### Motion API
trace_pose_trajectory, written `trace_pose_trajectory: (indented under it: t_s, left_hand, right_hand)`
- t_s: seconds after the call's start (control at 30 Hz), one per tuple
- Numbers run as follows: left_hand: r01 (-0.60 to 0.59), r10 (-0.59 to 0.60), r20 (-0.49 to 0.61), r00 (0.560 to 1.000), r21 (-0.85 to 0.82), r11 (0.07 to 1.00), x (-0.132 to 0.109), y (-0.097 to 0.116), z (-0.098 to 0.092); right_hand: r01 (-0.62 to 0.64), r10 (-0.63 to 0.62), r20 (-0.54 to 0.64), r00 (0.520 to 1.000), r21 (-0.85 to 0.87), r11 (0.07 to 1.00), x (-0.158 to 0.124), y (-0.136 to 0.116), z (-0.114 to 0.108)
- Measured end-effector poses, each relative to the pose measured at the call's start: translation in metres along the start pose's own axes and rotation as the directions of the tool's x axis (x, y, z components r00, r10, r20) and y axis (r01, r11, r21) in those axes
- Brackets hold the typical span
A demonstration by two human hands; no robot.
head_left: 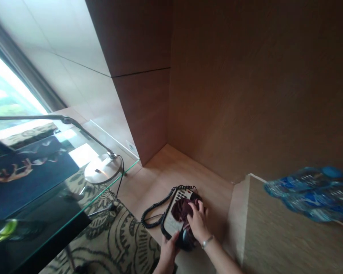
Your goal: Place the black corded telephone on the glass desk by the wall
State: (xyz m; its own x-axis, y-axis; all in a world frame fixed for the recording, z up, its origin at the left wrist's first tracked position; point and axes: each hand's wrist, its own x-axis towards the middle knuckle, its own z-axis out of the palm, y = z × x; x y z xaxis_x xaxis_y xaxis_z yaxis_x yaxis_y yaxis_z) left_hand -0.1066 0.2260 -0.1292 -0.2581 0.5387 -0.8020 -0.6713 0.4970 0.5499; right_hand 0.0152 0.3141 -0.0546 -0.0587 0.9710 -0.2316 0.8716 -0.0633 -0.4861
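Note:
A desk telephone [173, 220] with a coiled black cord [156, 208] sits on a low wooden ledge in the corner. My right hand [198, 222] presses a dark maroon cloth [181, 209] onto the phone's upper part, fingers curled over the cloth. My left hand [169, 249] grips the near end of the phone at its black handset, fingers closed round it. A bracelet shows on my right wrist.
A glass desk [74, 190] with a metal lamp base [103, 169] stands at the left, over a patterned carpet [122, 243]. Wooden wall panels [246, 95] close the corner. A beige block [288, 236] at the right carries blurred blue plastic bottles [311, 194].

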Motion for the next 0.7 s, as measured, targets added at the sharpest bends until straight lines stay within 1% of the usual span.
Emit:
trace_pose_trajectory:
  t_s: [0.03,0.1,0.13,0.2,0.3,0.37,0.4,0.47,0.5,0.53,0.57,0.6,0.63,0.67,0.7]
  left_hand:
    - [0.004,-0.004,-0.013,1.0,-0.012,1.0,0.004,-0.003,-0.002]
    - [0.005,-0.005,-0.037,0.999,-0.001,1.0,0.008,-0.007,-0.004]
    - [0.001,0.0,-0.037,0.999,0.014,1.0,0.01,-0.009,-0.005]
    - [-0.002,0.002,-0.025,1.0,0.017,1.0,0.011,-0.011,-0.007]
    - [0.006,-0.007,-0.014,1.0,-0.051,0.999,0.011,-0.011,-0.009]
    - [0.02,-0.02,0.001,1.0,-0.082,0.996,0.008,-0.008,-0.01]
    - [0.032,-0.03,0.015,0.999,-0.088,0.996,0.005,-0.006,-0.01]
    - [0.059,-0.058,0.01,0.998,-0.08,0.995,-0.001,-0.004,-0.009]
    - [0.059,-0.059,-0.007,0.998,-0.065,0.996,-0.003,-0.005,-0.007]
    - [0.051,-0.052,-0.028,0.998,-0.041,0.998,-0.006,-0.007,-0.006]
    - [0.04,-0.041,-0.054,0.998,-0.005,0.999,-0.008,-0.011,-0.004]
    - [0.03,-0.027,-0.076,0.997,0.041,0.999,-0.01,-0.016,-0.002]
    - [0.019,-0.011,-0.088,0.996,0.084,0.996,-0.01,-0.022,-0.001]
    - [0.004,0.007,-0.09,0.996,0.116,0.993,-0.01,-0.028,0.0]
    - [-0.017,0.03,-0.094,0.995,0.13,0.991,-0.01,-0.033,0.001]
  right_hand:
    - [-0.032,0.032,-0.024,0.999,-0.019,0.999,0.009,0.001,0.011]
    - [-0.065,0.065,-0.074,0.995,0.009,0.998,0.028,0.01,0.027]
    - [-0.08,0.083,-0.079,0.993,0.041,0.996,0.039,0.017,0.032]
    - [-0.121,0.128,-0.054,0.99,0.115,0.986,0.062,0.033,0.033]
    - [-0.224,0.226,0.012,0.974,0.178,0.958,0.096,0.062,0.019]
    - [-0.326,0.328,0.022,0.944,0.182,0.927,0.11,0.08,0.002]
    - [-0.393,0.4,-0.001,0.917,0.176,0.902,0.114,0.086,-0.006]
    - [-0.515,0.527,-0.124,0.841,0.12,0.849,0.114,0.091,-0.02]
    - [-0.533,0.534,-0.201,0.821,0.065,0.844,0.112,0.089,-0.023]
    - [-0.503,0.482,-0.266,0.835,-0.01,0.864,0.109,0.084,-0.024]
    - [-0.422,0.378,-0.3,0.876,-0.095,0.902,0.106,0.078,-0.022]
    - [-0.305,0.25,-0.289,0.924,-0.167,0.937,0.104,0.071,-0.018]
    - [-0.194,0.147,-0.237,0.96,-0.187,0.963,0.103,0.064,-0.013]
    - [-0.123,0.098,-0.169,0.981,-0.148,0.981,0.103,0.059,-0.007]
    - [-0.11,0.102,-0.101,0.99,-0.077,0.991,0.104,0.055,-0.001]
